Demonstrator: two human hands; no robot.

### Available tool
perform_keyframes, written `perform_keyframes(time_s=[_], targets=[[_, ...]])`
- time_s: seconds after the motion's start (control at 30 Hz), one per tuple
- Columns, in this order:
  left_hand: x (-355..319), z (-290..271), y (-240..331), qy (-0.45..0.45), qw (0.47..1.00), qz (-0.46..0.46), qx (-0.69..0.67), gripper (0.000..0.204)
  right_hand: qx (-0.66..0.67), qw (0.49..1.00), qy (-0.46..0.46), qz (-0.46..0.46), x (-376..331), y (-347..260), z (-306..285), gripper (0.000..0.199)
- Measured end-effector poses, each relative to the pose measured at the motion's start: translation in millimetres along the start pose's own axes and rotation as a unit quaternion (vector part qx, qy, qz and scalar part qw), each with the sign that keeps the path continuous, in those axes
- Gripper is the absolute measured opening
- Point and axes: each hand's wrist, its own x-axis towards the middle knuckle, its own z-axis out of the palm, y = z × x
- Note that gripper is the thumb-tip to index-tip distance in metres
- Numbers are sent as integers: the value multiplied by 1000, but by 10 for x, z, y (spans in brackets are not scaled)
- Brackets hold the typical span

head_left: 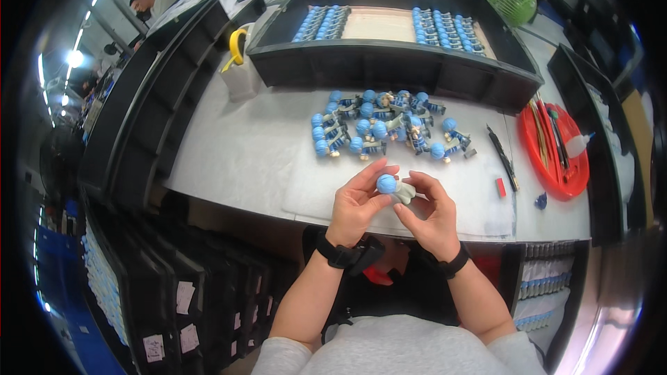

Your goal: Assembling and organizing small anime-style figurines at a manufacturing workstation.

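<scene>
Bench [243, 146]: pale, smooth, matt surface, with a thin white mat [313, 187] laid at its front edge under the work.

Black tray [389, 62]: large, rigid, shallow-walled, at the far side of the bench. It carries two blocks of blue-headed figures in neat rows either side of a bare cream panel.

Red dish [556, 167]: round, glossy plastic, to the right, holding thin sticks and a small white squeeze bottle.

Loose pile of figures [382, 128]: small toy figures with round blue heads and grey-and-blue bodies, lying jumbled on the bench just beyond the hands.

Left hand [358, 205]: grip closed on the figure in hand [392, 186], fingertips pinching its round blue head. Right hand [431, 219]: grip closed on the same figure, thumb and fingers around its pale grey body. The figure is held clear of the mat, between both hands, near the bench's front edge.

Judgement on method: the head looks smooth and round, so likely to slip. Pinching it squarely and steadying the body close to the neck should keep the two parts in line. Any pressing or turning is best done over the mat, so that a dropped piece does not roll.
</scene>
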Motion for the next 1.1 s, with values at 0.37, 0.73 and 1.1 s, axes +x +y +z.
perform_keyframes(time_s=[0.37,0.73,1.1], targets=[[1143,6610,-4454,39,992,35,114,43,24,992,120,-16,-1300,65,-9148,25],[1097,10080,-7322,-49,978,65,195,31,-391,621,653,188,-5193,1346,-16558,21],[1433,11338,-8440,-4,972,23,236,32,-497,515,582,386,-6460,2786,-19018,19]])
